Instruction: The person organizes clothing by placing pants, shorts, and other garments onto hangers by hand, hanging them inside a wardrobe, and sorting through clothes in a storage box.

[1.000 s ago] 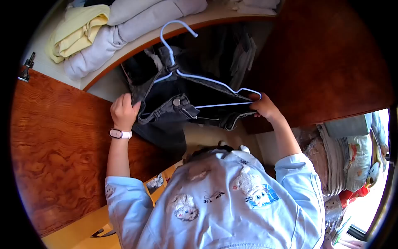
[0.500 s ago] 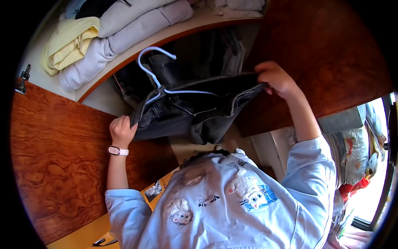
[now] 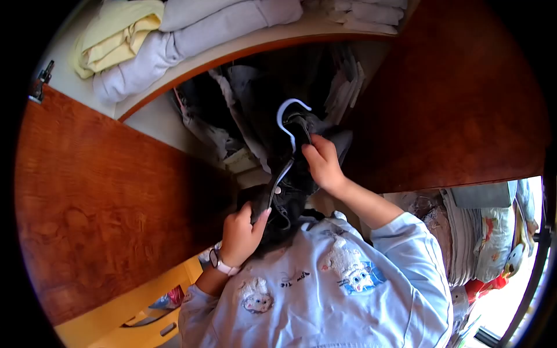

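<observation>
Dark trousers (image 3: pixel 296 188) hang on a pale blue hanger (image 3: pixel 285 124), turned nearly edge-on in front of the open wardrobe. My left hand (image 3: pixel 241 238), with a band on its wrist, pinches the near end of the waistband. At the far end of the waistband, my right hand (image 3: pixel 324 162) is closed on the trousers, just right of the hanger's neck. The hook sticks up free of any rail. Most of the hanger's lower part is hidden by the dark cloth.
Garments (image 3: pixel 241 110) hang inside the wardrobe under a curved shelf edge (image 3: pixel 232 57). Folded yellow cloth (image 3: pixel 119 35) and white rolls (image 3: pixel 203 40) lie above. Wooden doors stand left (image 3: pixel 110 214) and right (image 3: pixel 458 104). Stacked textiles (image 3: pixel 464 238) are at the right.
The trousers and hanger have swung from spread wide to nearly edge-on. My left hand has moved right and down, my right hand left and down, bringing them closer together.
</observation>
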### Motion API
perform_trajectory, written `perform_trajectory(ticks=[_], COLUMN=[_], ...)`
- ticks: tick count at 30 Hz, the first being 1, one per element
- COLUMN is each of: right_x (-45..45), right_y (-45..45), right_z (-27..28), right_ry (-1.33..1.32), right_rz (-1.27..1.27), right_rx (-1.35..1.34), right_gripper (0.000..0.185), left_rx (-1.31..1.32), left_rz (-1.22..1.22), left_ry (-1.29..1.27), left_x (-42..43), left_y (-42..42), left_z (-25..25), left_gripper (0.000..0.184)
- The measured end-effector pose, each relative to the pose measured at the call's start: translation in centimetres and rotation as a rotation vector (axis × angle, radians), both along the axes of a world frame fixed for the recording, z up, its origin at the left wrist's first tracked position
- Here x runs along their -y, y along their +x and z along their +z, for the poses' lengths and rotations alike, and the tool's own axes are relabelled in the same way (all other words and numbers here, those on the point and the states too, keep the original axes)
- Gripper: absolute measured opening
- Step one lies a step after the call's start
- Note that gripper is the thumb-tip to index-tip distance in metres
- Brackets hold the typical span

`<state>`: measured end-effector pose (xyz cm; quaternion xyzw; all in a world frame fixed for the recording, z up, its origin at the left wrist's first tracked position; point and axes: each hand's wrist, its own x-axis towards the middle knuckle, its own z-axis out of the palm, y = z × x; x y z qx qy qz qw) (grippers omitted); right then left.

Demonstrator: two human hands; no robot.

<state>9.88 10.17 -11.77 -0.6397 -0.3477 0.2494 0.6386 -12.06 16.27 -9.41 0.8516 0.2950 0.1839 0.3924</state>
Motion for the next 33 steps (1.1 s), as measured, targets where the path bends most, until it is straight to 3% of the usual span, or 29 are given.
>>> perform_trajectory(ticks=[1,2,3,5,6,9,11,14,16,21,23,28,30,32,33], right_x=[-0.4,-0.4,-0.5,-0.2,0.1,0.5,-0.2,-4.1,-9.3,-26.0,-30.9,-34.0,-32.9,-31.7,-30.5], right_y=[0.4,1.0,1.6,2.5,3.8,6.4,7.6,9.1,8.9,5.8,4.3,7.2,11.3,15.5,17.5], right_z=[0.4,-0.3,-0.9,-0.9,-1.7,-3.5,-5.3,-7.8,-8.3,-8.0,-6.9,-12.0,-13.3,-14.6,-14.9], right_ry=[-0.112,-0.110,-0.109,-0.103,-0.119,-0.186,-0.240,-0.534,-0.613,-0.697,-0.799,-0.785,-0.781,-0.818,-0.822], right_rz=[0.086,0.141,0.197,0.138,0.195,0.250,0.272,0.227,0.193,-0.028,-0.057,-0.082,-0.074,-0.097,-0.100], right_rx=[-0.340,-0.402,-0.466,-0.443,-0.360,-0.090,-0.080,0.260,0.512,0.572,0.576,0.393,0.473,0.614,0.664], right_gripper=[0.013,0.012,0.012,0.015,0.017,0.021,0.022,0.026,0.039,0.096,0.105,0.099,0.090,0.081,0.072], left_rx=[0.039,-0.016,-0.013,0.183,0.156,0.364,0.346,0.456,0.437,0.497,0.440,0.392,0.346,0.447,0.439], left_rz=[0.041,0.087,0.100,0.132,0.189,0.411,0.409,0.460,0.473,0.450,0.375,0.290,0.216,0.247,0.204], left_ry=[-0.128,-0.307,-0.299,-0.622,-0.963,-1.223,-1.083,-1.084,-0.976,-0.822,-0.920,-0.941,-0.959,-1.134,-1.072], left_x=[0.4,-0.1,-0.3,-0.2,-0.3,0.8,2.1,4.0,4.6,3.2,1.3,-3.0,-4.5,-6.5,-7.6], left_y=[0.0,-0.5,-1.1,-2.7,-3.6,-6.1,-8.1,-11.4,-11.7,-9.4,-7.7,-4.6,-3.1,-0.9,0.2], left_z=[0.0,0.0,-0.3,-1.3,-0.2,-0.1,-0.6,-3.7,-4.3,-5.8,-5.6,-5.5,-5.9,-5.5,-6.1], left_gripper=[0.025,0.025,0.025,0.028,0.034,0.035,0.056,0.072,0.071,0.067,0.064,0.057,0.057,0.056,0.056])
